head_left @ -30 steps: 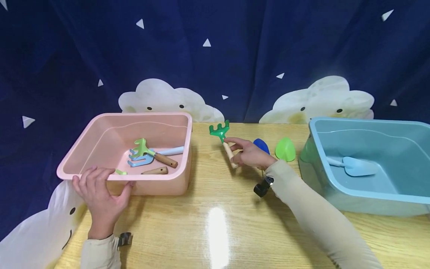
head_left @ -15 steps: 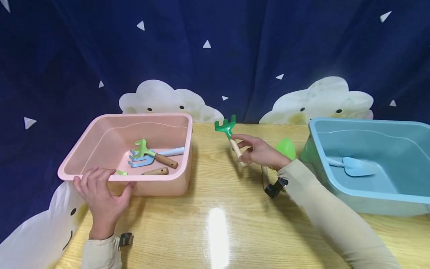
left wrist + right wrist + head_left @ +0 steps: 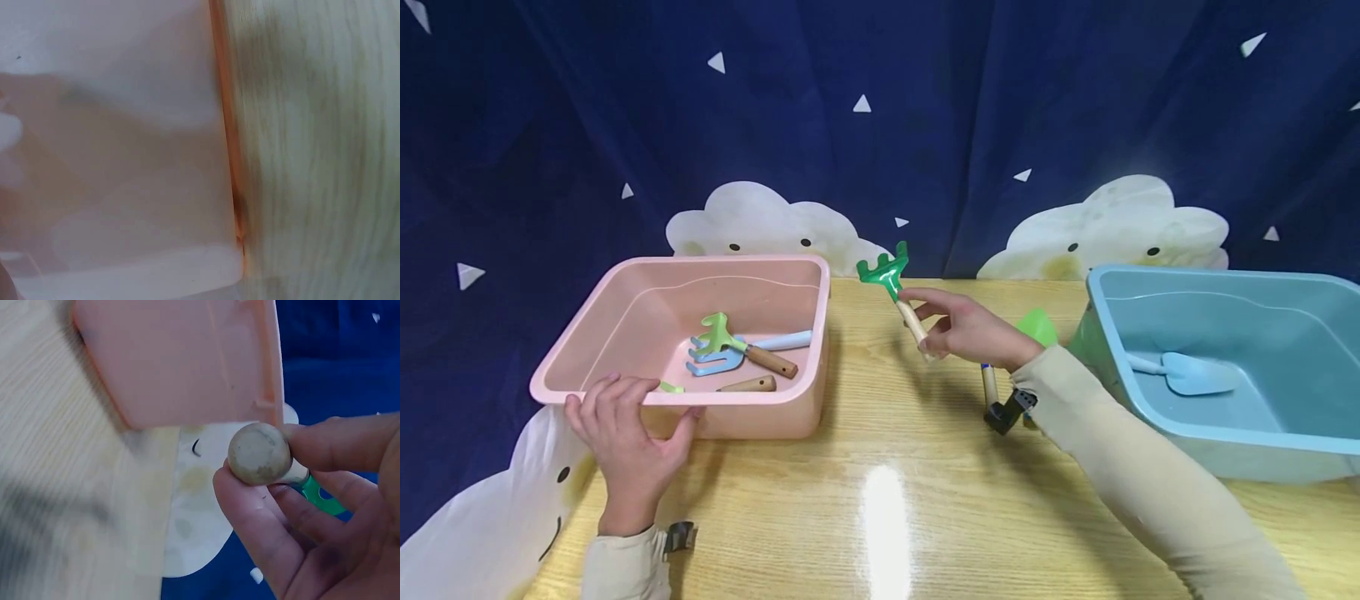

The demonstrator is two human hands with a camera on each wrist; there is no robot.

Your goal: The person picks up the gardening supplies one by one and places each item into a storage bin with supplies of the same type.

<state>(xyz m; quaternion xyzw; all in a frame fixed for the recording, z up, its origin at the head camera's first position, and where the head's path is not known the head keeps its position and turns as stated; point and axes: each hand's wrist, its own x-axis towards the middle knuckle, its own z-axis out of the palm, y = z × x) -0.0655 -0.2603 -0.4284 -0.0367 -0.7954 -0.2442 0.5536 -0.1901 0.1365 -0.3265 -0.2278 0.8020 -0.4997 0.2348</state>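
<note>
My right hand [image 3: 973, 332] pinches the pale wooden handle of a small green hand rake [image 3: 883, 271], held above the table between the two tubs with its prongs toward the curtain. In the right wrist view, thumb and fingers are round the rounded handle end [image 3: 259, 453]. My left hand [image 3: 628, 446] grips the front rim of the pink tub [image 3: 760, 421], fingers over the edge and thumb outside. Inside that tub, a light-green rake [image 3: 718, 333] lies across a light-blue rake [image 3: 718, 365], beside a wooden handle [image 3: 747, 383] partly hidden by the rim.
A blue tub [image 3: 1108, 350] at the right holds a light-blue trowel [image 3: 1198, 373]. Between the tubs, a light-green tool head [image 3: 1036, 323] and a wooden handle [image 3: 990, 385] lie partly hidden by the right arm. A dark-blue curtain [image 3: 925, 125] hangs behind the table.
My right hand has lifted the green rake off the table, drifting right and then back left toward the pink tub. The left hand has kept its hold on the rim.
</note>
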